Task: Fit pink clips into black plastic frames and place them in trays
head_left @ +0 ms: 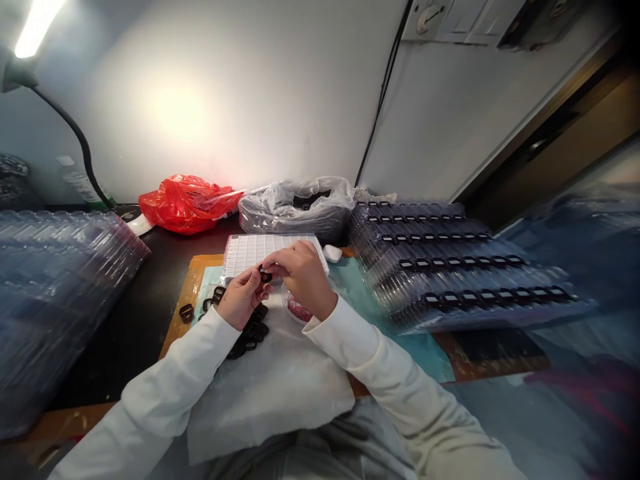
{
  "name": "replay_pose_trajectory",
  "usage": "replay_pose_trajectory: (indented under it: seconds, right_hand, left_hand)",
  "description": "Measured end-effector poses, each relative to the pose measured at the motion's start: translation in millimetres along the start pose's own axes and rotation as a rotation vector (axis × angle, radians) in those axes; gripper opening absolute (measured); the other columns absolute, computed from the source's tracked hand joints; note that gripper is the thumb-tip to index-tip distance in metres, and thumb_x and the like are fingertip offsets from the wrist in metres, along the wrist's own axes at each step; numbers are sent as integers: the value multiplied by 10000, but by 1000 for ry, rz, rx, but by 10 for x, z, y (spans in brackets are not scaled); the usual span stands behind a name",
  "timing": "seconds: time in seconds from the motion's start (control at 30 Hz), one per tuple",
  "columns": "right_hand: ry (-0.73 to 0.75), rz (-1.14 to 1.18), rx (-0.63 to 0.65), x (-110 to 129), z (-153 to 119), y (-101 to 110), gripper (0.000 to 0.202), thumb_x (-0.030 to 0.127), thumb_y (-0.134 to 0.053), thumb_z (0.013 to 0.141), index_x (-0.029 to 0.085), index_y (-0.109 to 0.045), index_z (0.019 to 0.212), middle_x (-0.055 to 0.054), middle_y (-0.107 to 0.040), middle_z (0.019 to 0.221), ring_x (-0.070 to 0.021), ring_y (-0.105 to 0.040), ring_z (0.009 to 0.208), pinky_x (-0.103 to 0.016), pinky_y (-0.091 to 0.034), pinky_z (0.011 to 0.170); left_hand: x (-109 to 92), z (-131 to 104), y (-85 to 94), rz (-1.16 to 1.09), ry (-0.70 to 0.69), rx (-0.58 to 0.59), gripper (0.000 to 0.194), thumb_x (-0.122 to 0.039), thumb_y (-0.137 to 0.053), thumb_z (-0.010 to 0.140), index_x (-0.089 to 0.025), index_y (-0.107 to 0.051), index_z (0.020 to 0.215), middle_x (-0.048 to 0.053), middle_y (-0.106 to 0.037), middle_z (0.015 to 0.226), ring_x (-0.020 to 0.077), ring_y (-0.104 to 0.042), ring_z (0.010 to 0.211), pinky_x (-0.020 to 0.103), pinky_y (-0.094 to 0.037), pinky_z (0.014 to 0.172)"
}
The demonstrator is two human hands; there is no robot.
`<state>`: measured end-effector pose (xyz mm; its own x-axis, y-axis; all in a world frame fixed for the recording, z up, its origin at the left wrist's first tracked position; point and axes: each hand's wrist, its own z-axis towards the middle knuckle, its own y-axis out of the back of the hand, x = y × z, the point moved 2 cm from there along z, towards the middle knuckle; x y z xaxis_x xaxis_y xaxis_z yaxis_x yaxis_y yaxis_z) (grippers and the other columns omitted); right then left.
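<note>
Between the thumb and fingers of my left hand is a small black frame-shaped piece. My right hand meets it from the right, its thumb and forefinger pinched at the piece's upper edge. Whatever else those fingertips hold is too small to make out. Below my hands a heap of similar black pieces lies on a whitish plastic bag. Partly hidden by my right wrist is a round clear dish with pink contents. A white gridded sheet lies just beyond my hands.
Clear plastic trays are stacked at left; the right-hand stack carries rows of black pieces. A red bag and a bag-lined container stand by the wall. A small white case sits right of the sheet. A lamp hangs upper left.
</note>
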<state>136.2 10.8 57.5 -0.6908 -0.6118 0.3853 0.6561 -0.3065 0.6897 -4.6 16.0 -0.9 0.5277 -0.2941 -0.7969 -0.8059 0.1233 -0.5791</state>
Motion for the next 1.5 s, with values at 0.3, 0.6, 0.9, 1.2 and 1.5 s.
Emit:
replay_pose_trajectory:
  seconds: [0.3,0.6,0.9,1.2,1.5]
  right_hand:
    - [-28,-79,-33,39,-42,15,139,123,-629,840,249,-677,806,39,-716,778,-170,-511,768,-329,-352,807]
    - [-15,-50,-34,29,-63,15,152,112,-623,842,248,-690,831,46,-729,816,-166,-516,785,-326,-358,819]
    - [4,-60,-75,27,-98,-12,154,150,-608,863,265,-709,842,34,-729,845,-184,-511,857,-356,-352,867]
    - [182,-107,-101,48,-132,42,227,127,-577,844,267,-707,966,10,-691,1033,-212,-457,999,-394,-347,955]
    - [244,-185,128,31,-108,261,347,73,-469,869,220,-646,1128,-61,-660,1134,-219,-521,1011,-385,-401,910]
  left_hand:
    - [10,-12,-17,9,-2,-3,333,-379,-809,658,-137,-693,854,17,-641,690,78,-559,542,169,-443,463]
    - [21,-19,7,45,-42,25,364,-400,-819,635,-145,-711,871,30,-657,721,84,-559,551,185,-446,482]
    - [33,-2,25,70,-73,-12,454,-462,-841,558,-148,-726,865,18,-653,699,82,-564,522,186,-457,484]
    - [8,-11,12,-60,-86,44,454,-425,-837,591,-153,-710,931,0,-654,700,72,-582,528,159,-463,466]
    - [-71,18,23,-54,-85,-76,406,-433,-761,700,-183,-669,1007,13,-709,790,70,-631,555,127,-475,458]
